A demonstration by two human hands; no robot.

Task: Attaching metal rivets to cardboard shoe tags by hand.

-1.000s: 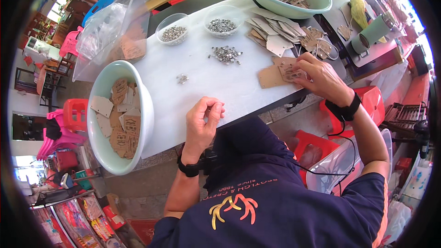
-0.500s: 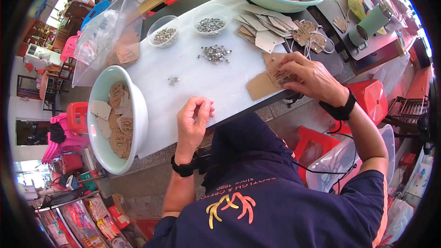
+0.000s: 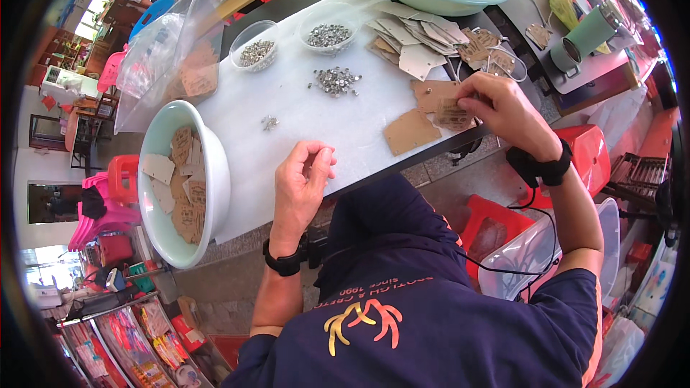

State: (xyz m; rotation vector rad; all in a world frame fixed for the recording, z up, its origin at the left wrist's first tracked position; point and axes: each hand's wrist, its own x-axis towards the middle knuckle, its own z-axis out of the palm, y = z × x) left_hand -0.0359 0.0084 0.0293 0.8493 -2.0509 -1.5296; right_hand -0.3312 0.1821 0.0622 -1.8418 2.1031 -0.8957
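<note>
Right hand [image 3: 503, 111] – tag [image 3: 454, 112] pinched at table [image 3: 323, 122] edge | left hand [image 3: 305, 179] – fingertips pressed together, contents unseen | tag judged light, thin, bendable; best held by its edges

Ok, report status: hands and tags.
Right hand pinching a brown tag. Left hand curled on the white table, contents unclear. Nothing between them.

Bare tabletop [image 3: 323, 118] between rivet pile [image 3: 335, 80] and bowl [image 3: 215, 165]
</note>
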